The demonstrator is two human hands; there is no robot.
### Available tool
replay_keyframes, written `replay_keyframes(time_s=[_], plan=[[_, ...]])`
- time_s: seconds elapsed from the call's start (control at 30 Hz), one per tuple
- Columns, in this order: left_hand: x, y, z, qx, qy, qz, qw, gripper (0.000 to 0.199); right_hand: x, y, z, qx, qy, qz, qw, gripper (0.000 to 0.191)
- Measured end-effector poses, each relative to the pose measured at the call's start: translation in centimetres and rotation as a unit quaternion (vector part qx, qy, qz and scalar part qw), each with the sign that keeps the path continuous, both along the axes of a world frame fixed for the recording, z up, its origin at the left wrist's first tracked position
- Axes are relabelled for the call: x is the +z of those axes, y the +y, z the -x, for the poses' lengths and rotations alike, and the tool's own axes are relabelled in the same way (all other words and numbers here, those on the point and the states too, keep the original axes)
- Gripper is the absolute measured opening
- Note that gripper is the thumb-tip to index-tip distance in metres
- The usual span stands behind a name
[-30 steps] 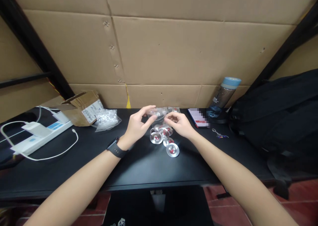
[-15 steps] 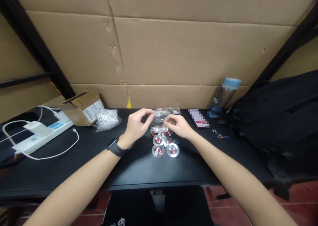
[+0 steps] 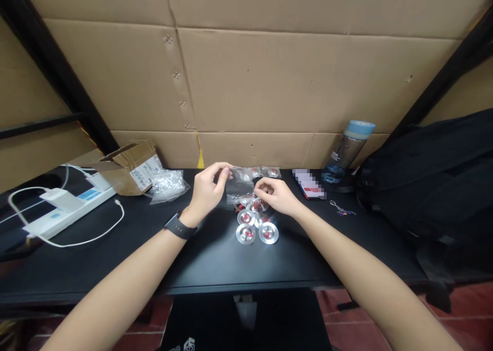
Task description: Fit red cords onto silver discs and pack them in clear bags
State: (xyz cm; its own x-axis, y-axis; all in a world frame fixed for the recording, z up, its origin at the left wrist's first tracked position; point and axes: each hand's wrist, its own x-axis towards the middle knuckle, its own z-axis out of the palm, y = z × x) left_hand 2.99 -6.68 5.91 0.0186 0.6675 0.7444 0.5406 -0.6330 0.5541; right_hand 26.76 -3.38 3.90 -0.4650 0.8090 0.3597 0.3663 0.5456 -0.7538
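A small clear plastic bag (image 3: 239, 189) is held up between my two hands. My left hand (image 3: 209, 185) pinches the bag's upper left edge with thumb and fingertips. At the bag's right edge my right hand (image 3: 276, 195) is closed in a pinch, with fingers curled; the bag seems to be caught there. Just below lie several round silvery metal discs with red pieces at their centres, one metal disc (image 3: 268, 233) nearest me on the right. Part of the pile is hidden by the bag and my right hand. Behind are bagged discs (image 3: 270, 172).
To the left are crumpled clear bags (image 3: 168, 185), an open cardboard box (image 3: 131, 168) and a white power strip (image 3: 73, 212) with a cable. At right are a phone (image 3: 308, 184), a keychain (image 3: 342, 209), a water bottle (image 3: 348, 150) and a black backpack (image 3: 435, 197).
My left hand has moved slightly left and up, drawing the plastic bag out flat between both hands. The right hand has stayed nearly in place.
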Motion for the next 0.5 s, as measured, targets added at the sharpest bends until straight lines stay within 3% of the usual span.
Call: replay_keyframes(time_s=[0.13,0.23,0.3,0.4,0.5], plan=[[0.3,2.1,2.7,0.075,0.003,0.027,0.997,0.027,0.0,0.0,-0.1,0.001,-0.002,0.003,1.000,0.014],[0.8,3.9,7.3,0.188,0.002,0.016,0.982,0.029,0.0,0.0,-0.2,-0.001,-0.003,0.001,1.000,0.013],[0.8,4.8,11.0,0.261,0.052,0.031,0.963,0.029,0.0,0.0,-0.2,0.001,-0.005,-0.001,1.000,0.013],[0.1,5.5,15.6,0.318,0.122,0.084,0.936,0.024,0.1,-0.1,-0.2,0.002,-0.007,-0.005,1.000,0.013],[-1.4,5.7,17.8,0.353,0.159,0.158,0.908,0.025,0.2,-0.1,-0.2,0.004,-0.009,-0.006,1.000,0.012]])
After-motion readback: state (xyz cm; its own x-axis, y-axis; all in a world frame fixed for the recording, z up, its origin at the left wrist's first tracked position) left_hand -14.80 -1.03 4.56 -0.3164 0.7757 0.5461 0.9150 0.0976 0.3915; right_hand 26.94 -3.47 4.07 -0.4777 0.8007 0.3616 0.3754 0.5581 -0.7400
